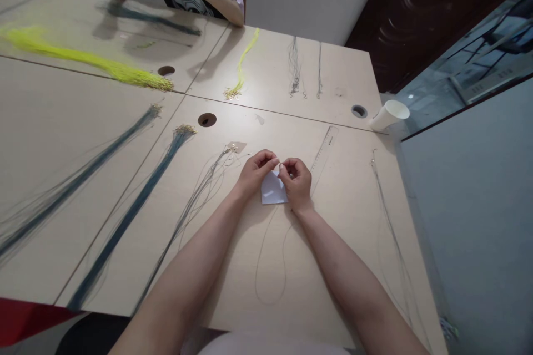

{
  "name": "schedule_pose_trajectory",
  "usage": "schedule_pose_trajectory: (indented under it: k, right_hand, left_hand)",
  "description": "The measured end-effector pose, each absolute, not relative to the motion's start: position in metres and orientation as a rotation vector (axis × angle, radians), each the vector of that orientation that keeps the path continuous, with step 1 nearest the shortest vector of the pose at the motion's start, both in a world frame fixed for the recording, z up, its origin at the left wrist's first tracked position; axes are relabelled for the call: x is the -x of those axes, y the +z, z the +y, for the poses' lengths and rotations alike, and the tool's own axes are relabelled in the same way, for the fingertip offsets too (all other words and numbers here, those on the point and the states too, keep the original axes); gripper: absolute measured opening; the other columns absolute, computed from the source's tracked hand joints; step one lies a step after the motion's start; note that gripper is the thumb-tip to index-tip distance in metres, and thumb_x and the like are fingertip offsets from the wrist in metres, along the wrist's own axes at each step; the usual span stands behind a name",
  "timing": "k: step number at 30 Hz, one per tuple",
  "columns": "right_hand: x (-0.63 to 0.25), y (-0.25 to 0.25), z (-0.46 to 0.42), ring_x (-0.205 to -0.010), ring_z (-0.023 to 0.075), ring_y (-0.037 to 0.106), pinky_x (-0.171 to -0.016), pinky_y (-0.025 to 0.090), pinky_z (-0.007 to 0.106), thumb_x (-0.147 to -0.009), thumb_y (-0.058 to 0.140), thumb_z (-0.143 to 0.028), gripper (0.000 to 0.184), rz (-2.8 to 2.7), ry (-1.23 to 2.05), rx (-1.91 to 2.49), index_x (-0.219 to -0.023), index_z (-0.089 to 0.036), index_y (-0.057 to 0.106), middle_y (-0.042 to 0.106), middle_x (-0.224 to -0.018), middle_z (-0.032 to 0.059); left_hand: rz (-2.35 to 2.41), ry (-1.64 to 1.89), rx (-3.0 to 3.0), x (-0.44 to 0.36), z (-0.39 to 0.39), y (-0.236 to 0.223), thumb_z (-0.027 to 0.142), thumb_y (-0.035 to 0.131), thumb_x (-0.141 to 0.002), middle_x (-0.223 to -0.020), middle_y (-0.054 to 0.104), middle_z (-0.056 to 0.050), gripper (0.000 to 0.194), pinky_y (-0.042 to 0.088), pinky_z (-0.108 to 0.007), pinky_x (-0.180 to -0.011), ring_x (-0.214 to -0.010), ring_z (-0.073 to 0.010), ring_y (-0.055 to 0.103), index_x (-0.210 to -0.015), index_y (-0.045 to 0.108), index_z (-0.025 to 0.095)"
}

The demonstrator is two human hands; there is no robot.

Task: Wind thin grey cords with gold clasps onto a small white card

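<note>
Landmark: white card (272, 191), partly beneath the hands.
Fingers: left hand (255, 173) and right hand (300, 186) pinched narrow beyond the card, on a tiny piece (280, 163), unidentifiable.
Thin cord (268, 304): looped on the card's near side, long axis toward the body; link to fingers hidden.
Nearer arm: neither clearly; loop between both.
Cord finish: fine, greyish, slack.
</note>
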State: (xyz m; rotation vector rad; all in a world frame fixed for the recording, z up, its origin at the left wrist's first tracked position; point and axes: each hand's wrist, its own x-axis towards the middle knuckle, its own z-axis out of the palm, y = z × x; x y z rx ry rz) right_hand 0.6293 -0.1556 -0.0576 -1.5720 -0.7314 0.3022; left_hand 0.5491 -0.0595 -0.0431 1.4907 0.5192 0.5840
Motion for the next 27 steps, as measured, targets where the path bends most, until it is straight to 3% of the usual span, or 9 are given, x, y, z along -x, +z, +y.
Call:
schedule_pose_trajectory:
  k: [27]
  right_hand:
    - [-0.6298,-0.0593,-0.1551,-0.059,0.0105,0.050,-0.055,0.040,0.024,-0.075,0.055,-0.028,0.010,-0.701,0.328,1.574,-0.076,-0.018,0.053,0.055,-0.068,-0.0010]
  left_hand:
    - [0.525,0.583,-1.499,-0.5497,-0.0597,-0.0432,0.037,0.059,-0.074,-0.070,0.050,0.001,0.022,0.036,-0.023,-0.063,-0.066,-0.0102,0.044,-0.072,0.055,0.016]
